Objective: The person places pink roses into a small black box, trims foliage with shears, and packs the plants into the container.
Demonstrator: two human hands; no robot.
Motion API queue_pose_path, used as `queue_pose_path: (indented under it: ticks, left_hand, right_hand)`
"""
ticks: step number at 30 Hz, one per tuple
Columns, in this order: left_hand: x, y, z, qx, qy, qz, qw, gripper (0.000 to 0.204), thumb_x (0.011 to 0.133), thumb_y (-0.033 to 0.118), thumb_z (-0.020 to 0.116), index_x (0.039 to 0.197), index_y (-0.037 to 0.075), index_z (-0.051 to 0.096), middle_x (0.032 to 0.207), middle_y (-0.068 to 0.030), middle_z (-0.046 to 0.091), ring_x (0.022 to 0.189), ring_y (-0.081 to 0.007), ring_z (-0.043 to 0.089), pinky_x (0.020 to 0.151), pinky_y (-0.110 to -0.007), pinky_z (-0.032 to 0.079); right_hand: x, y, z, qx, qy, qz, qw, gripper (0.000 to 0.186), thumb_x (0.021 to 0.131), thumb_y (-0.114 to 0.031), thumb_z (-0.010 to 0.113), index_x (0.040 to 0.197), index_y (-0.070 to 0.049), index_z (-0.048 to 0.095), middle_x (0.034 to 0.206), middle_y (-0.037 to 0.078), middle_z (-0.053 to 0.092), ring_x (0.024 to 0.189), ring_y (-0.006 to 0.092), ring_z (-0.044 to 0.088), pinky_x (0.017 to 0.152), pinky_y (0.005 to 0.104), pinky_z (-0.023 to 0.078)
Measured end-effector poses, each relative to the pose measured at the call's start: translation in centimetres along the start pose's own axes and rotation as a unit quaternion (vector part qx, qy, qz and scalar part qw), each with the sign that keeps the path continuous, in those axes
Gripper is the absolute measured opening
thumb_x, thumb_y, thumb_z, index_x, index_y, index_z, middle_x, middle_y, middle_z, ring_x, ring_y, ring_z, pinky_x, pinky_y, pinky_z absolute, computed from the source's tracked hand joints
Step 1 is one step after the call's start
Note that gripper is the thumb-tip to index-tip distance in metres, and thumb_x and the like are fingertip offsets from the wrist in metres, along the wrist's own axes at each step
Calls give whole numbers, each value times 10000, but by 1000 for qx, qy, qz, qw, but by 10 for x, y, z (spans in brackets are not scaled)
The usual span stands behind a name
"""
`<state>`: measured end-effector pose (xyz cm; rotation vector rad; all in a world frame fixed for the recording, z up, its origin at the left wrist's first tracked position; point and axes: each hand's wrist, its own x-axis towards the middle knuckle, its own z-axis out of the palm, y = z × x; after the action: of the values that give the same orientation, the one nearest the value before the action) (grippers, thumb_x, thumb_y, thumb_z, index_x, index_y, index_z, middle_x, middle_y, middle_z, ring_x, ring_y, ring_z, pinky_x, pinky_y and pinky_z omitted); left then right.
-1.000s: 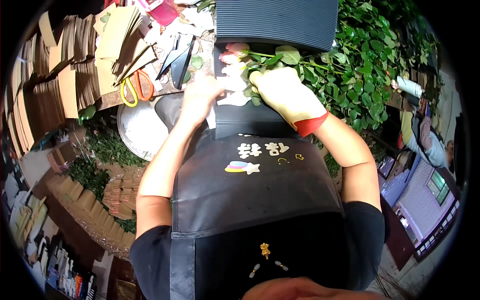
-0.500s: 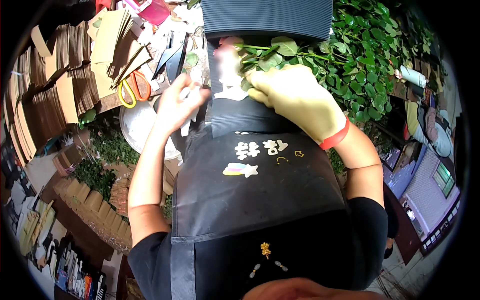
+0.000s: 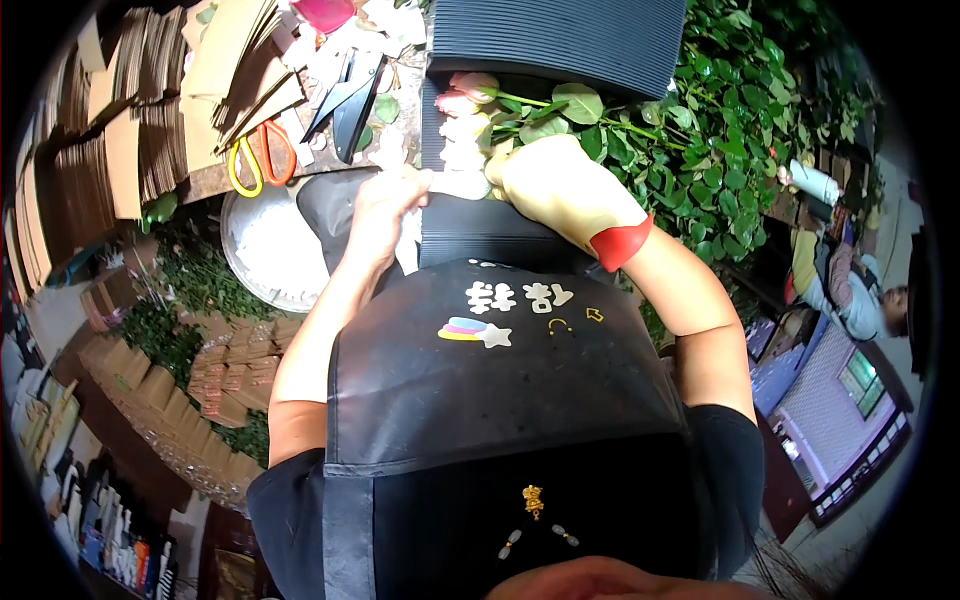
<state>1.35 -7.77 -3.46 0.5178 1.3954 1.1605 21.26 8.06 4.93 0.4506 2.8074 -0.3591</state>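
"What takes up most of that bench?"
"The heap of leafy stems (image 3: 725,140) on the right, then the dark ridged board (image 3: 555,45) beside it."

"And the arms?"
"Both reach forward, elbows bent and out to the sides, forearms slanting in so the hands come near each other over the board."

"The right hand (image 3: 565,190)?"
"Gloved in pale yellow with a red cuff, back upward, fingers curled in close by the blooms. Whether they grip a stem, I can't tell."

"The left hand (image 3: 388,205)?"
"Bare, fingers bunched, pinching a white strip (image 3: 409,245) that hangs below it."

"Where are the flowers?"
"The pink roses (image 3: 465,92) lie on the board, just beyond the hands, heads left, stems running right."
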Motion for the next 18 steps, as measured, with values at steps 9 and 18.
queue_pose_path:
  ticks: [9, 18]
  left_hand:
    - [-79, 29, -127, 706, 50, -57, 704, 229, 977, 277, 729, 865, 78, 703, 831, -103, 727, 768, -328, 646, 799, -426, 511]
    - [45, 20, 15, 382, -44, 176, 906, 1170, 629, 533, 1006, 1482, 37, 377, 1454, -253, 439, 1422, -427, 423, 1206, -497, 377]
  right_hand:
    - [16, -2, -13, 60, -33, -53, 996, 119, 925, -143, 616, 919, -81, 718, 768, 162, 709, 709, 353, 735, 669, 448, 579]
    - [17, 1, -25, 28, 76, -123, 989, 150, 931, -154, 652, 997, -33, 711, 1027, 188, 728, 890, 321, 750, 786, 430, 597]
